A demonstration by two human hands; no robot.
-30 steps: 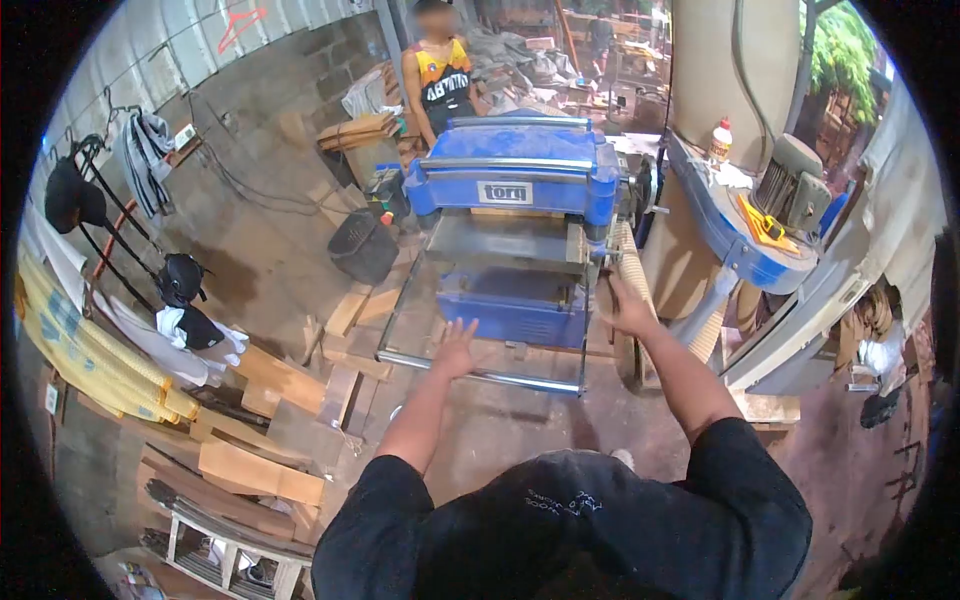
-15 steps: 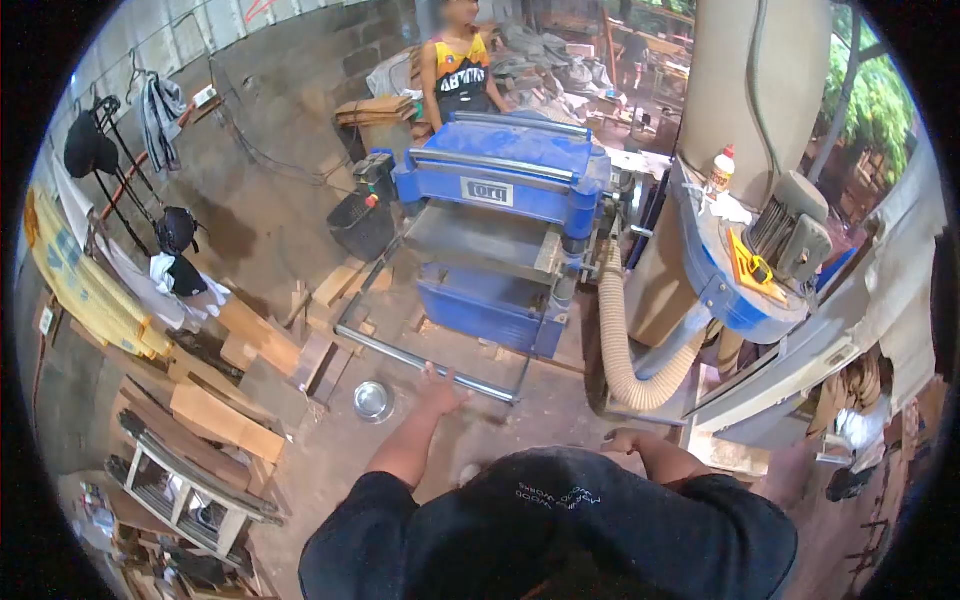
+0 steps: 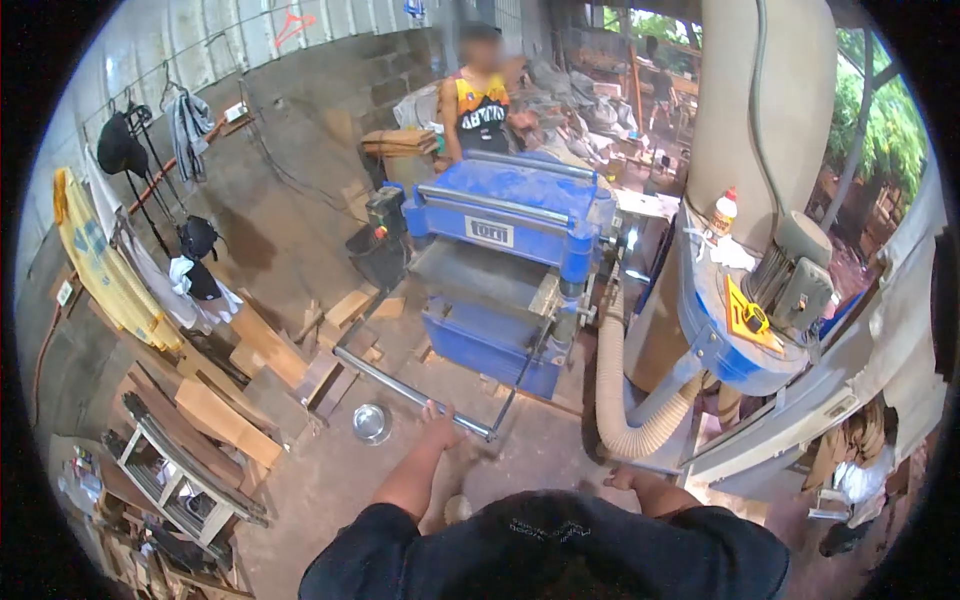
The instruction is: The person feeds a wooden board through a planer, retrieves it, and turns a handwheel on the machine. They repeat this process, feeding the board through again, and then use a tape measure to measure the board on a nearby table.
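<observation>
My left hand is at the front metal roller bar of the blue planer, its fingertips resting on the bar near its right end, slightly apart and not wrapped round it. Low beside my body, my right hand has loosely bent fingers and holds nothing visible; the ribbed beige hose is the nearest thing to it. The grey planer bed sits between the blue top and the blue base.
A person stands behind the planer. A metal bowl is on the floor at the left, near wood pieces. At the right are a dust collector, a glue bottle and a yellow tool.
My right hand has drawn back from the planer's right side to near my body. My left hand has come onto the roller bar. The view has shifted, showing the bowl and more hose.
</observation>
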